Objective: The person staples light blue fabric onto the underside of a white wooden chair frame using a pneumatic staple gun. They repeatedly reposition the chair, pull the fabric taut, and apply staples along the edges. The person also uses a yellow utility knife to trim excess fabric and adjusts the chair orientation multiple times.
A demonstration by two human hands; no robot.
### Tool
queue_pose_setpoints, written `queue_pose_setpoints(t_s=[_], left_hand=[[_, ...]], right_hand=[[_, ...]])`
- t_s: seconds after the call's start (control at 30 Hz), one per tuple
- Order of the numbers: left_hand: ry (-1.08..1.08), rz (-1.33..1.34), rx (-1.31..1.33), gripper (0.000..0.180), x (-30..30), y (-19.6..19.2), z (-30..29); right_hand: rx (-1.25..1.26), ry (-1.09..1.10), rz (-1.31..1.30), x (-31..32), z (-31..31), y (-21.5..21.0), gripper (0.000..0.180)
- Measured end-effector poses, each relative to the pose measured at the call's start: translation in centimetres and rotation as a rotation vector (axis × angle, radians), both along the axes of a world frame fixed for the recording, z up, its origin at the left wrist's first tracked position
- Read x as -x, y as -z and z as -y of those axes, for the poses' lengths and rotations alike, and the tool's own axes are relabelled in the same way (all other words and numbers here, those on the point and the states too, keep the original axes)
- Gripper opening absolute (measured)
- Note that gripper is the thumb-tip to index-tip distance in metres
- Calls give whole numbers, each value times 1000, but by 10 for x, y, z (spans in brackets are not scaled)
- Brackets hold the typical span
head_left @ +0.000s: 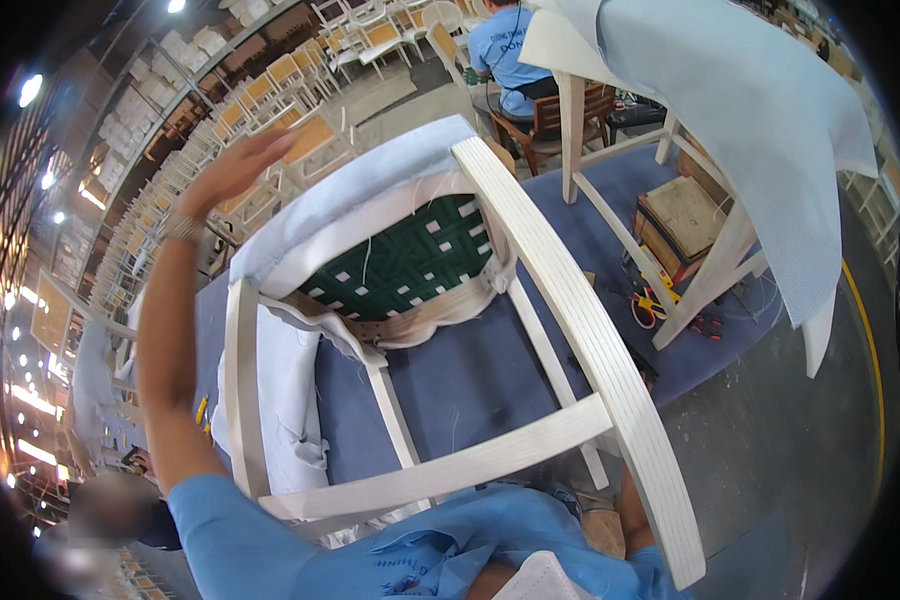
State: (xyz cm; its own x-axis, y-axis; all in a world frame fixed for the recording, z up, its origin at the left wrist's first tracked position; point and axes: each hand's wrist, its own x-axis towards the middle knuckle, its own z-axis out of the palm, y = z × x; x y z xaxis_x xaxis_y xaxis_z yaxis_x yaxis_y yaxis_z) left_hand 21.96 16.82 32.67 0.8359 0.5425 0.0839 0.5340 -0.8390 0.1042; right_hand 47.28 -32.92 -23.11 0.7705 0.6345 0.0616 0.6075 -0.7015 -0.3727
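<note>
A pale wooden chair (582,318) is tipped on the table in front of me, its underside of dark green woven webbing (405,262) facing me. Light blue fabric (365,190) covers its seat edge, and ragged cloth edges and a loose thread show around the webbing. My left hand (238,168) is raised beyond the seat's left side, fingers stretched out, touching nothing that I can see. On the right, my forearm runs up behind the chair's long wooden side piece. Only a sliver of my right hand (649,374) shows past it; the fingers are hidden.
A second chair (572,140) with light blue fabric (740,110) draped over it stands right on the blue-grey table (450,400). Beneath it are a worn box (682,218) and yellow-handled tools (660,290). White cloth (288,400) lies left. A co-worker (510,50) sits beyond.
</note>
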Motion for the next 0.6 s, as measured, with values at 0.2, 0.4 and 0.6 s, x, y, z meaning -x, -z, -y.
queue_pose_setpoints(t_s=[0.2,0.4,0.6], left_hand=[[197,4,166,84,-168,58,-23],[-88,-48,581,93,-219,119,-65],[185,-112,640,95,-233,132,-30]], right_hand=[[239,9,129,-28,-13,42,42],[-3,232,-72,41,95,38,39],[-107,596,-325,158,248,2,38]])
